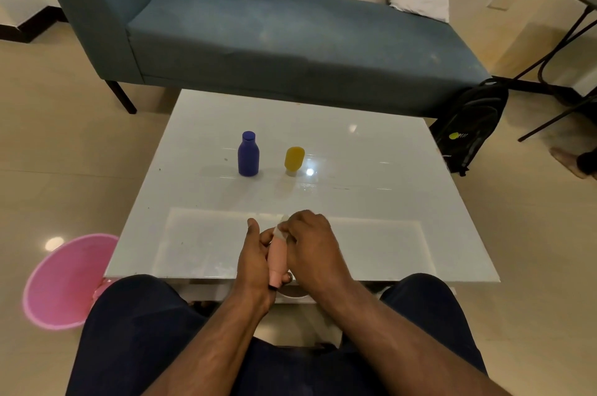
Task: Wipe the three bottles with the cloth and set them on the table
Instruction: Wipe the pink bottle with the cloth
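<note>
Low centre of frame, my left hand (255,261) is closed round the pink bottle (278,261) while my right hand (311,242) pinches the cloth (281,227) on its top; thin grip, bottle could slip onto the table (371,201).

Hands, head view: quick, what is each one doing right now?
Left hand: closed around the pink bottle, holding it above the table's near edge.
Right hand: closed on a pale cloth pressed against the bottle's upper end.
</note>
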